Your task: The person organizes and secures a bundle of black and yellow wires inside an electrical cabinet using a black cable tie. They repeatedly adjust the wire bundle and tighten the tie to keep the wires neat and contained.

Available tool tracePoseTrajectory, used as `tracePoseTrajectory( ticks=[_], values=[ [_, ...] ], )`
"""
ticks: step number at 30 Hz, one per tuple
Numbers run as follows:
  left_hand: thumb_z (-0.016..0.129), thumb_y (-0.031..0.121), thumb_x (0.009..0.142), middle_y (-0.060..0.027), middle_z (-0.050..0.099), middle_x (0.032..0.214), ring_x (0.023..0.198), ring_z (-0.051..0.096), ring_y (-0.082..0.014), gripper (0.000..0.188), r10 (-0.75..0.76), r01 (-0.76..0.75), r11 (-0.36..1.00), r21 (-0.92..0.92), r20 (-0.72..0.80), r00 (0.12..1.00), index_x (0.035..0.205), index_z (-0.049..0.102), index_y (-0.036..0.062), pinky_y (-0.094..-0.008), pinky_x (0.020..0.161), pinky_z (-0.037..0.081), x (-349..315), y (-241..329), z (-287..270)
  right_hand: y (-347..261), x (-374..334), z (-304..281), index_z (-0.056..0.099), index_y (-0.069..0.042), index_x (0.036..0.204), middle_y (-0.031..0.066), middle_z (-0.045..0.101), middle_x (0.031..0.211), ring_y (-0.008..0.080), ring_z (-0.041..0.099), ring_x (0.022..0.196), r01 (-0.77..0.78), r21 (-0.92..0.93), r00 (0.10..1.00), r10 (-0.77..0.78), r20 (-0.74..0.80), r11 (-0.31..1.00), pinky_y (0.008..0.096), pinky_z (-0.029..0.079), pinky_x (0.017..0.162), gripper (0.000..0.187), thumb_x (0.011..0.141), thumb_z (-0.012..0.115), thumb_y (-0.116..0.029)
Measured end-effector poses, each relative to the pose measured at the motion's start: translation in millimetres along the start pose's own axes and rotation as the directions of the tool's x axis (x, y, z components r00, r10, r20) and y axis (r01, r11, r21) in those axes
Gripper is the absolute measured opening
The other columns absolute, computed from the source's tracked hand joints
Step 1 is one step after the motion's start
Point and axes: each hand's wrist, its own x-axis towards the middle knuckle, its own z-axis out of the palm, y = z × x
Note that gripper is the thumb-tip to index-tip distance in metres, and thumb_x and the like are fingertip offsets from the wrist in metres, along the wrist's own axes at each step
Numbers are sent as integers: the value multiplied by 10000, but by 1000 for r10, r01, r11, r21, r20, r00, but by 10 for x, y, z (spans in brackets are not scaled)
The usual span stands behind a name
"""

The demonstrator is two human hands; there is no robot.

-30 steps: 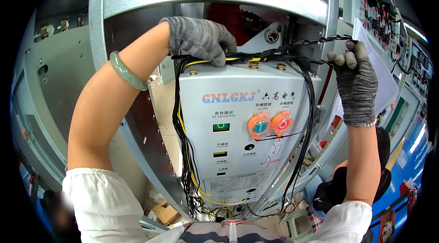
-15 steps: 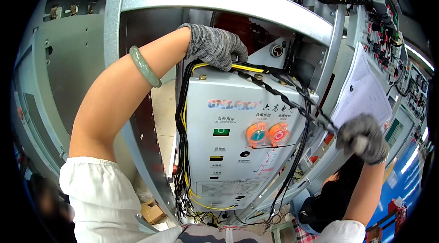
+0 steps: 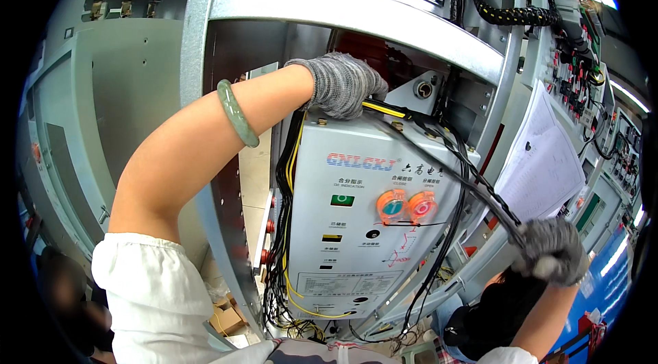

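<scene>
Clasping black wires
Left hand is resting curled at the box's top edge, elbow bent; right hand is clenching.

Head: the left camera of a worn pair is sitting up there, looking down and ahead.
Grey box: filling the middle at close range, its front facing the lens.
White sleeve: showing low on the left, very near.
Metal beam: crossing above, bending under the wide lens.
</scene>
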Motion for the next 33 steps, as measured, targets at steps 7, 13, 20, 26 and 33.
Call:
tracePoseTrajectory(
  ticks=[7,13,20,26,33],
  values=[
    [571,48,785,-136,630,1149,1066,599,-263,502,82,-62,980,-190,101,992,1279,549,134,-365,966,454,162,24,-41,-480,-184,265,690,-131,1048,90,668,820,291,657,799,-248,-419,829,415,375,874,388,515,775,326,874,573,-380],
    [541,246,874,-137,618,1182,1091,593,-268,401,-40,50,992,-120,86,996,1247,576,102,-366,973,450,321,142,58,-114,421,490,675,-59,911,109,645,734,247,637,630,-175,-248,983,184,16,953,340,508,623,164,821,659,-195],
    [542,247,889,-161,652,1069,1011,627,-296,349,-78,78,993,-90,8,997,1184,585,66,-403,908,481,489,327,129,435,1522,585,636,-36,1075,158,654,1011,277,630,976,-523,-631,851,401,-340,574,379,479,907,278,857,615,-207],
    [513,190,903,-186,641,1007,977,624,-324,310,-131,115,980,-163,-91,987,1184,509,58,-410,884,484,395,295,166,685,1931,381,625,-21,1062,154,662,967,265,657,887,-408,-706,901,382,-207,578,375,534,805,301,844,642,-228],
    [571,190,904,-175,630,1052,997,619,-285,255,71,-142,935,-324,-223,972,1112,586,44,-368,890,484,316,213,215,815,2133,224,614,-30,1116,165,662,964,191,680,780,-469,-423,883,397,-251,775,286,605,642,350,870,646,-276]
  ],
)
